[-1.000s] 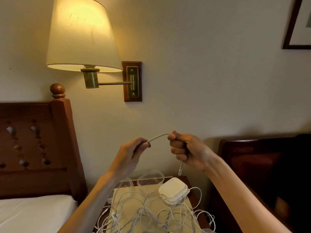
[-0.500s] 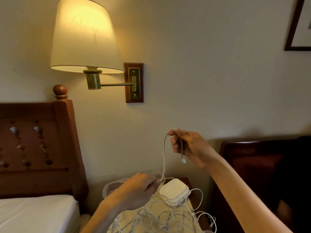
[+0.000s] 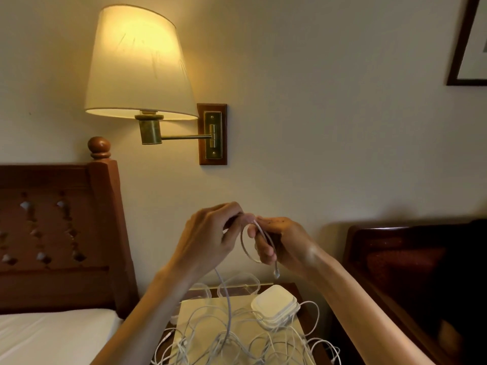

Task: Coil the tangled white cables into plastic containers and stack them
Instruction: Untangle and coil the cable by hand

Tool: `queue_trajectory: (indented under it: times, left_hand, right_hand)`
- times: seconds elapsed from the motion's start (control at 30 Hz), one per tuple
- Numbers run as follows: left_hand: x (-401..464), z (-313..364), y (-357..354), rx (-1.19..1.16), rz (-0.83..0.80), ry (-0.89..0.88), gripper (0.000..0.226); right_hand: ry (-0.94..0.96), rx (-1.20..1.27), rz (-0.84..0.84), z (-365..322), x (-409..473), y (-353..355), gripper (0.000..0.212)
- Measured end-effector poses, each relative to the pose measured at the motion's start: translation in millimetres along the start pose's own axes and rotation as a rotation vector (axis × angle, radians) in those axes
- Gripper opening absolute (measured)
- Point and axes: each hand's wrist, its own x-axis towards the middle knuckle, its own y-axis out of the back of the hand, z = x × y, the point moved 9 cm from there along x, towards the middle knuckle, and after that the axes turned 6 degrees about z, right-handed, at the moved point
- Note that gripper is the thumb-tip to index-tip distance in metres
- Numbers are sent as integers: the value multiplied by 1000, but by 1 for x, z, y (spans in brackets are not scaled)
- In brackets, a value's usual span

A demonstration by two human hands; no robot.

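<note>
Both hands are raised above the nightstand, close together, holding one white cable (image 3: 246, 248). My right hand (image 3: 283, 243) grips a small loop of it, and the plug end (image 3: 276, 272) dangles below the fingers. My left hand (image 3: 210, 237) pinches the same cable at the top of the loop; the rest runs down from it to a tangled pile of white cables (image 3: 237, 341). Clear plastic containers (image 3: 238, 285) stand at the back of the nightstand. A stack of white lids (image 3: 275, 305) lies to the right of them.
The cables lie on a pale sheet on a dark wooden nightstand (image 3: 300, 293). A bed with a wooden headboard (image 3: 60, 233) is on the left, a dark wooden chair (image 3: 395, 259) on the right. A lit wall lamp (image 3: 139, 64) hangs above.
My left hand dropped toward the pile half a second ago, then rose again to meet my right hand. The cable in my right hand now forms a loop.
</note>
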Motion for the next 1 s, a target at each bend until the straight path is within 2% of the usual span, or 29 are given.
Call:
queue_trajectory:
  times: [0.27,0.43,0.53,0.7,0.83,0.93,1.0]
  left_hand:
    - [-3,-15,-14,-354,90,208,25]
    - [-3,-24,-22,-389,120,280,30]
    - [-11,-42,-32,-472,41,351,37]
    - [-46,-73,-59,-573,-148,474,35]
    - [-77,-104,-68,-521,-177,575,31]
    - [-88,-114,-62,-345,-124,551,32]
    - [-82,-95,-66,-159,-272,440,39]
  right_hand:
    - [-100,423,-143,-6,-6,-15,35]
    - [-152,566,-158,-4,-8,-17,36]
    - [-191,593,-129,-8,-7,-8,32]
    - [-224,623,-50,-11,-5,14,30]
    - [-189,759,-69,-25,-2,34,21]
    - [-142,758,-77,-41,-3,45,20]
    - [-112,622,44,-42,0,52,26]
